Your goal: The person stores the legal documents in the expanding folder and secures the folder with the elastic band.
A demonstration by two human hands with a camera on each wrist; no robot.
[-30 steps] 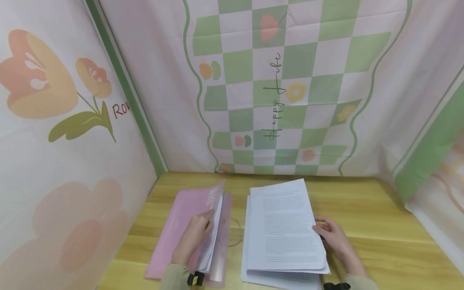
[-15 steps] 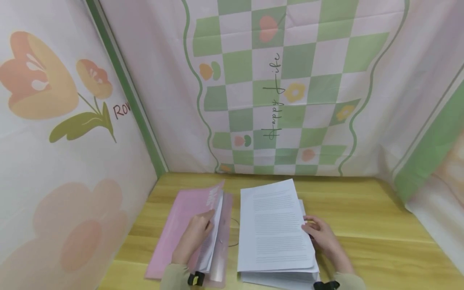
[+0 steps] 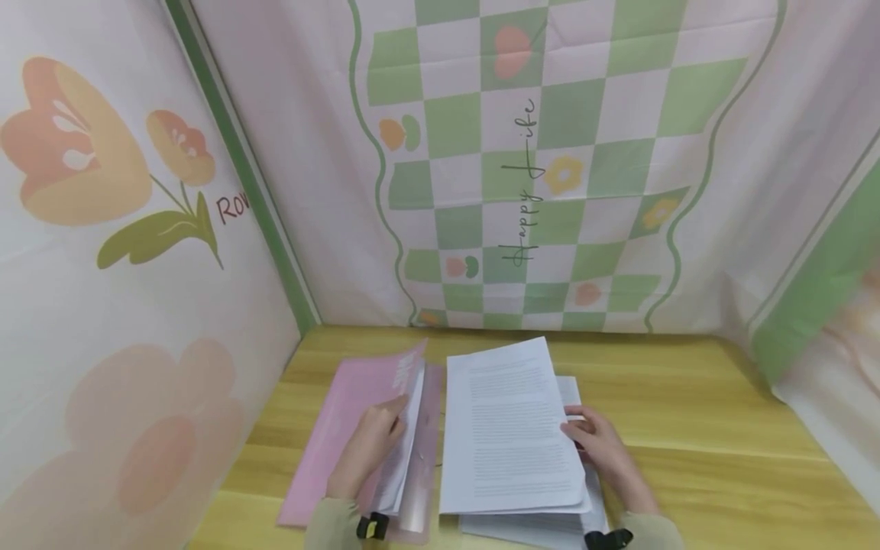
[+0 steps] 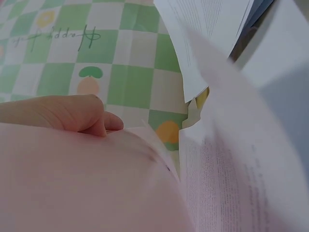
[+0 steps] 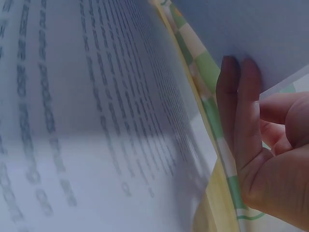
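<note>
On the left of the wooden table lies a pink folder [image 3: 330,443], its cover lifted partway. My left hand [image 3: 371,439] pinches the free edge of that cover [image 4: 87,183], thumb and fingers at its rim in the left wrist view. Printed pages [image 3: 400,473] show inside the folder, under the cover. With my right hand [image 3: 601,447] I pinch the right edge of a few white printed sheets [image 3: 512,428], raised and slightly tilted. Below them rests another stack of printed paper [image 3: 529,528], partly hidden; its text [image 5: 96,121] fills the right wrist view.
Wooden tabletop [image 3: 715,458] stretches to the right of the papers. A checkered fabric curtain [image 3: 509,191] hangs behind the table's far edge, and a flowered fabric panel [image 3: 227,367] stands along the left side. Between folder and sheets runs a narrow strip of table.
My right hand has moved left with the held sheets, toward the folder, uncovering the right side of the lower stack. My left hand and the folder have stayed in place.
</note>
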